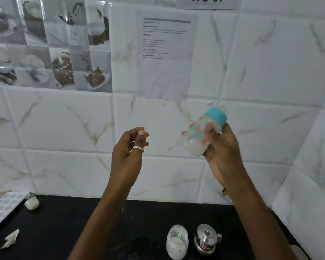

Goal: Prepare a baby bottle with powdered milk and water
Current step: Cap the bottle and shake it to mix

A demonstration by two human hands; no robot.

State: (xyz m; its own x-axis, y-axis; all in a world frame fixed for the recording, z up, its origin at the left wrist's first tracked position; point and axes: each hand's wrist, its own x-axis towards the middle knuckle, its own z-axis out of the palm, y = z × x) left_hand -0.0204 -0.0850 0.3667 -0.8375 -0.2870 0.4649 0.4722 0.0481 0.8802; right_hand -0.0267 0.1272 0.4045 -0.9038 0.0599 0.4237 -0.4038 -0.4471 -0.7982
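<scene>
Teal-capped baby bottle (203, 132) tilted, blurred, gripped in right hand (223, 147). Left hand (129, 149) empty, fingers loosely curled. Powder jar (177, 241), steel kettle (206, 239) on black counter (73, 231).

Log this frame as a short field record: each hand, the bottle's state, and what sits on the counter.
right hand: raised, gripping the baby bottle
baby bottle: tilted, teal cap on, milky white contents, blurred
left hand: raised, empty, fingers curled, ring on thumb
counter: black
powder jar: open, scoop inside, on the counter
steel kettle: lidded, right of the jar
counter left: white tray, torn paper scrap
</scene>
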